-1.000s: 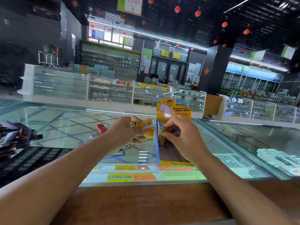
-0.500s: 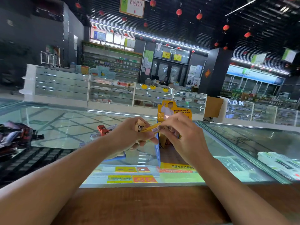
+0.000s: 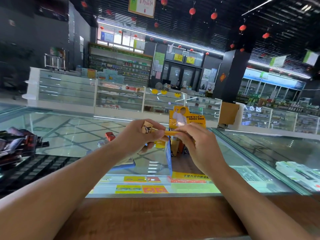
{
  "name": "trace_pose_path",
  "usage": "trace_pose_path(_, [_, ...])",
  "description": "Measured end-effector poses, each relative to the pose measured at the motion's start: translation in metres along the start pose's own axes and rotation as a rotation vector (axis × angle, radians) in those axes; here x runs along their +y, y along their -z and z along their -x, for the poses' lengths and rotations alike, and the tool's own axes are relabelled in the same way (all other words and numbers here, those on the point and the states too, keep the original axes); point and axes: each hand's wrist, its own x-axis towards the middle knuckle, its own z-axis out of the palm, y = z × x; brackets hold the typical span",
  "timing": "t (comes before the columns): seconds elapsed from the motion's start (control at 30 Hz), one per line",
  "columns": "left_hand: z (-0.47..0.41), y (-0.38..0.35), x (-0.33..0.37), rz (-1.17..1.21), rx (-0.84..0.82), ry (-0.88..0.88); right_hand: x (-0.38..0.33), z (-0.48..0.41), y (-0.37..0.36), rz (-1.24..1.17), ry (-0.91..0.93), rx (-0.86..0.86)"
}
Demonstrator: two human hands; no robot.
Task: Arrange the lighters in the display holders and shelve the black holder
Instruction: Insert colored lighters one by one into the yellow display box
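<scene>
My left hand (image 3: 138, 139) grips a small bunch of lighters, a tan one (image 3: 147, 128) sticking up from the fist. My right hand (image 3: 195, 146) pinches the end of a yellow lighter (image 3: 170, 133) that lies level between both hands. Both hands hover over an orange and blue display holder (image 3: 187, 118) standing on the glass counter (image 3: 72, 135), with several lighters (image 3: 178, 147) inside it. A red lighter (image 3: 110, 135) lies on the glass to the left. A black holder (image 3: 31, 168) with empty slots sits at the left edge.
Dark packets (image 3: 15, 144) are piled at the far left. A wooden ledge (image 3: 155, 217) runs along the near side. White glass display cabinets (image 3: 119, 97) stand across the aisle. Boxed goods (image 3: 297, 172) show under the glass at the right.
My right hand left the display holder, came up to my left hand and took the end of a yellow lighter. Both hands now sit slightly higher over the holder.
</scene>
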Motion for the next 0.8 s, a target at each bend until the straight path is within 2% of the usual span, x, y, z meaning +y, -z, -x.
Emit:
trace_pose_path(0.17, [-0.002, -0.002, 0.002, -0.007, 0.037, -0.052, -0.008, 0.001, 0.003, -0.112, -0.123, -0.007])
trace_pose_path(0.3, [0.000, -0.007, 0.002, -0.028, 0.039, -0.083, -0.016, 0.001, 0.002, -0.116, -0.090, -0.081])
trace_pose_path(0.4, [-0.003, -0.005, 0.000, -0.039, 0.129, -0.093, -0.015, 0.000, 0.002, -0.189, -0.201, -0.045])
trace_pose_path(0.57, [-0.006, 0.001, 0.000, 0.100, 0.212, -0.034, -0.010, -0.003, 0.014, -0.424, -0.360, 0.044])
trace_pose_path(0.8, [-0.007, -0.002, -0.005, 0.063, 0.160, 0.029, 0.017, -0.001, 0.032, -0.356, -0.482, 0.137])
